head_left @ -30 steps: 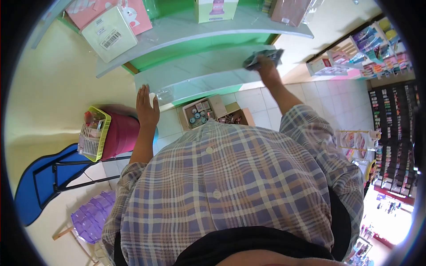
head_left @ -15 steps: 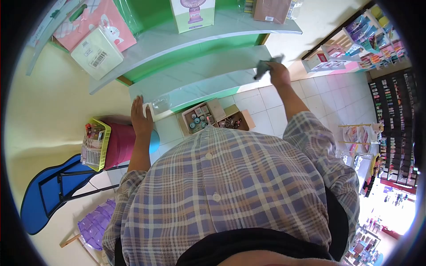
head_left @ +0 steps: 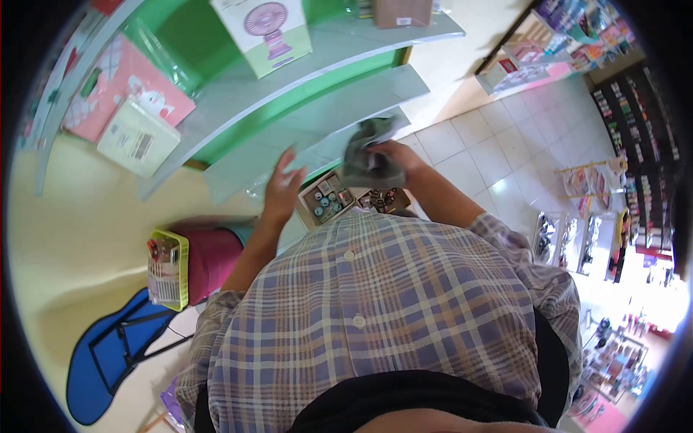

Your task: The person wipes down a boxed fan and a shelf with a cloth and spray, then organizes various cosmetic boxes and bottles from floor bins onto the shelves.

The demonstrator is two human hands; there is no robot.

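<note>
Gripping the grey cloth, the right hand has it crosswise to its left, toward the spread, empty left hand

- cloth: grey, mostly dark with some paler patches, soft-looking, crumpled into uneven folds, its outline a little blurred.
- the right hand has it bunched at one side, thumb and fingers closed on the fabric; loose parts spread out past the fingertips, above and below them.
- it lies across the view of the lowest pale shelf, near that shelf's right end; whether the two touch cannot be told.
</note>
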